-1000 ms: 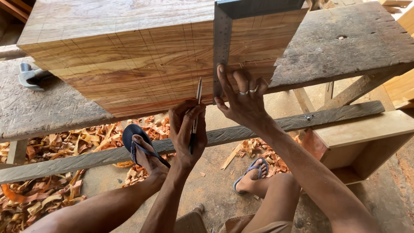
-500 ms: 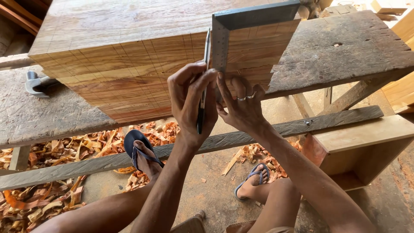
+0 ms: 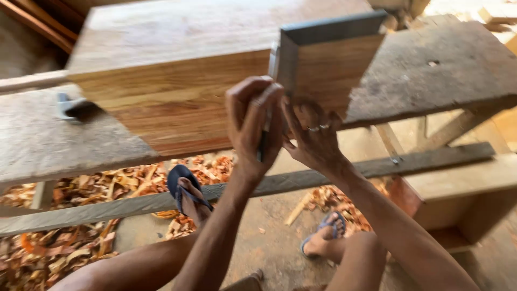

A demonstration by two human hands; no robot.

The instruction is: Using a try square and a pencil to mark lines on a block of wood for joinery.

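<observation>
While the right hand [image 3: 315, 137] presses the metal square [image 3: 301, 46] flat against the wood block [image 3: 172, 81] face, the left hand [image 3: 253, 121] pinches a pencil [image 3: 264, 141] beside the blade. Square seated; no finished line visible, marking seemingly underway.

1. No package, label, sign or screen shows anywhere in this view (the picture is somewhat blurred, so very small marks could not be told).
</observation>
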